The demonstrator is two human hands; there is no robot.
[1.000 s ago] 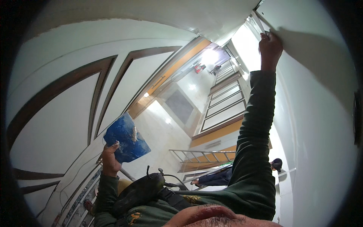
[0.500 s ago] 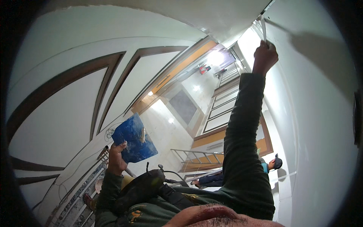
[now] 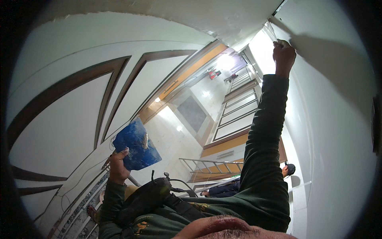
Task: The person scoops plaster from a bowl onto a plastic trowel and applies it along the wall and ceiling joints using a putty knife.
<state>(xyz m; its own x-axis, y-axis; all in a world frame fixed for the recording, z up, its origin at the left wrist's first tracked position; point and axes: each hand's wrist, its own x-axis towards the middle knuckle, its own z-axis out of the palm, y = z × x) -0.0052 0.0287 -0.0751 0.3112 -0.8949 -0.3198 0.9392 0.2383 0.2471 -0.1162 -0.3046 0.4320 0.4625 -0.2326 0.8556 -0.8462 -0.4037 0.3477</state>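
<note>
My left hand (image 3: 119,165) grips a flat blue plastering board (image 3: 133,153) by its near left edge, thumb on top. A small dab of pale putty (image 3: 145,140) sits near the board's right side. High at the upper right, my raised right hand (image 3: 284,55) is closed round a thin, pale putty knife (image 3: 271,32). Its blade points up and left to the corner where wall and ceiling meet, and seems to touch there. The knife's handle is hidden in my fist.
The white wall (image 3: 338,103) runs along my right. Far below lies a pale floor (image 3: 179,147) with a dark rectangle. A metal ladder (image 3: 211,165) and a person in a dark cap (image 3: 289,170) are down at the right. A railing (image 3: 81,207) stands at lower left.
My right hand has shifted slightly right and up along the wall, and the knife now leans more to the left. The blue board has drifted a little left with my left hand.
</note>
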